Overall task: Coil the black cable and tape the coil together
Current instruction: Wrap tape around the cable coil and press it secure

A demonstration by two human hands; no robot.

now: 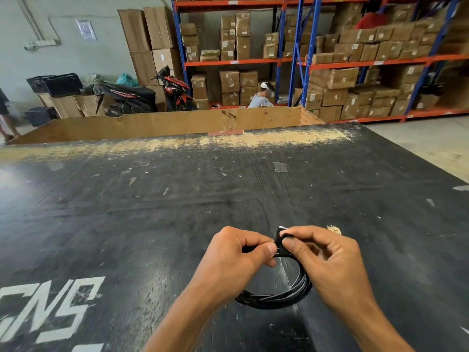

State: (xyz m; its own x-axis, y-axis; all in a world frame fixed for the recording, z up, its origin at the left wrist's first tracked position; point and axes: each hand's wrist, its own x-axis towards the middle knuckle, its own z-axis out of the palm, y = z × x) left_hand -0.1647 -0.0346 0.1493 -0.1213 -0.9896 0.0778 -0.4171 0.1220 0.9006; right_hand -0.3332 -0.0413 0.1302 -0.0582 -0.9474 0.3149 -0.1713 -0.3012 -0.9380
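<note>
The black cable [279,295] is wound into a round coil of several loops, held just above the black table [177,212]. My left hand [236,257] grips the top of the coil with curled fingers and thumb. Right beside it, my right hand [327,260] pinches a short strip of black tape [279,238] against the same part of the coil, thumb and forefinger pressing on it. The coil's lower half hangs free below both hands. The upper part is hidden by my fingers.
A small pale scrap [334,229] lies on the table just beyond my right hand. A long cardboard wall [165,125] lines the far table edge. Behind it stand shelves of boxes [355,80], parked motorbikes [152,95] and a seated person [261,97].
</note>
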